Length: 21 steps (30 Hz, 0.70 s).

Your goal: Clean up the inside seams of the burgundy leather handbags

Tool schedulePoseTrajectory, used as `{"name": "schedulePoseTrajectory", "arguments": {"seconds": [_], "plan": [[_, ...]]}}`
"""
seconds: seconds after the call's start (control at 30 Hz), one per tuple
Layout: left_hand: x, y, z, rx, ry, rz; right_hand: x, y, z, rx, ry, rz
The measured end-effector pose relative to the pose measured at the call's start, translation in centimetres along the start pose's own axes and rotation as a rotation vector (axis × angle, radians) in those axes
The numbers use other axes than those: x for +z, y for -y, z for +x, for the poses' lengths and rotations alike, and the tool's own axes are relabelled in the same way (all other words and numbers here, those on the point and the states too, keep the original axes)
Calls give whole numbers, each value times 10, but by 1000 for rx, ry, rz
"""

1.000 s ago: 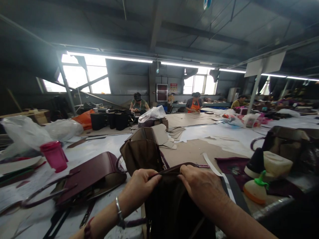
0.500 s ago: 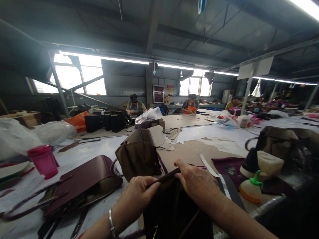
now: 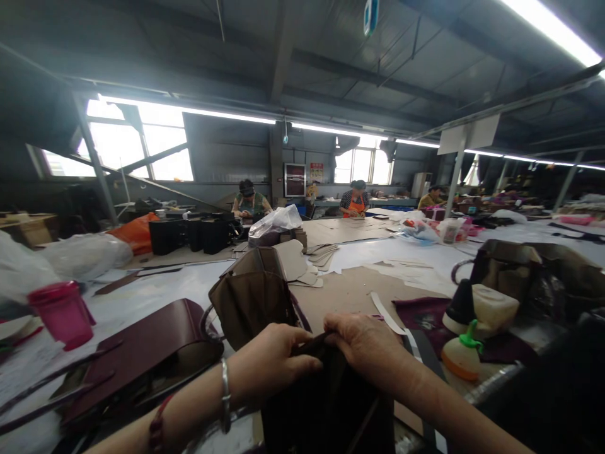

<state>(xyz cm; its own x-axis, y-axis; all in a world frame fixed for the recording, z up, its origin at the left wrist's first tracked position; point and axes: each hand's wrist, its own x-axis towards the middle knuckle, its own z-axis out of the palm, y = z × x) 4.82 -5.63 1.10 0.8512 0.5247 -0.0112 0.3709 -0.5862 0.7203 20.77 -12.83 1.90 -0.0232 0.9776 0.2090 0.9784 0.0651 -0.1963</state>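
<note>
A dark brown bag (image 3: 326, 403) fills the bottom centre, its upper edge pinched in both hands. My left hand (image 3: 283, 353), with a silver bangle at the wrist, grips that edge between thumb and fingers. Close beside it, my right hand (image 3: 354, 334) is closed on the same edge, fingers curled over it. The bag's lower part is in shadow and runs out of view. Just beyond the hands stands an olive-brown bag (image 3: 250, 296). To the left, a maroon handbag (image 3: 142, 343) lies on its side with its handles toward me.
On the left stands a pink plastic cup (image 3: 61, 315). An orange-filled bottle with a green nozzle (image 3: 463, 353) and a cream container (image 3: 494, 309) sit on the right by maroon cloth (image 3: 420, 315). Card pieces (image 3: 293, 258) lie mid-table. Co-workers (image 3: 355, 200) sit at the far side.
My left hand has moved right along the bag's edge, closer to my right hand. The view has turned slightly right, so the table things appear further left.
</note>
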Motion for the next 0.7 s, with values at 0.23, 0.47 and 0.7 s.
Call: {"name": "schedulePoseTrajectory", "arguments": {"seconds": [0.23, 0.47, 0.7], "plan": [[5, 10, 23, 10, -16, -57, 5, -5, -8, 2, -110, -65], [8, 11, 18, -28, -22, -140, 5, -7, -12, 28, -149, -94], [13, 10, 16, -61, -27, -129, 11, -12, -9, 68, -164, -27]]}}
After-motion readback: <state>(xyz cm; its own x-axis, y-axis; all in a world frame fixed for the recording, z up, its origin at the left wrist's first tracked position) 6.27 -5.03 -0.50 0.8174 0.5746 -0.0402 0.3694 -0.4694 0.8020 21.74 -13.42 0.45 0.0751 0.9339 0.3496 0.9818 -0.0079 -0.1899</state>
